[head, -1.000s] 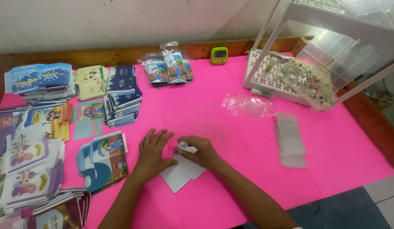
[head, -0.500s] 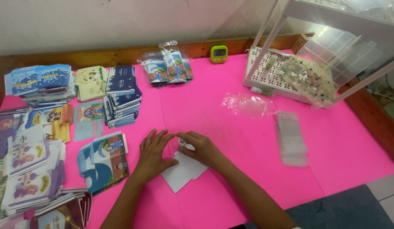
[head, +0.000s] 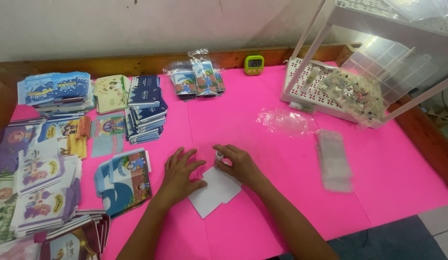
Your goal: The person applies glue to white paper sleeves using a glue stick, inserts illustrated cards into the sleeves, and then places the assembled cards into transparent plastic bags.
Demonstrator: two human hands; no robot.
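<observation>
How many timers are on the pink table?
1: a small green timer stands at the table's far edge, against the wooden rim, between the bagged cards and the white rack. None seems hidden.

Worktop (head: 281, 202): smooth, matt pink sheet covering, framed by a brown wooden rim (head: 137, 61) along the upper edge of the frame. White card (head: 215, 192), lower centre: plain matt paper. Printed card stacks (head: 40, 178), left: paper with a slight sheen. Stack of clear sleeves (head: 334, 159), right of centre: glossy transparent plastic film. Crumpled bag (head: 286, 121): same clear, shiny film. White perforated rack (head: 310, 91), upper right: smooth plastic. Green timer (head: 254, 64): glossy plastic.
</observation>
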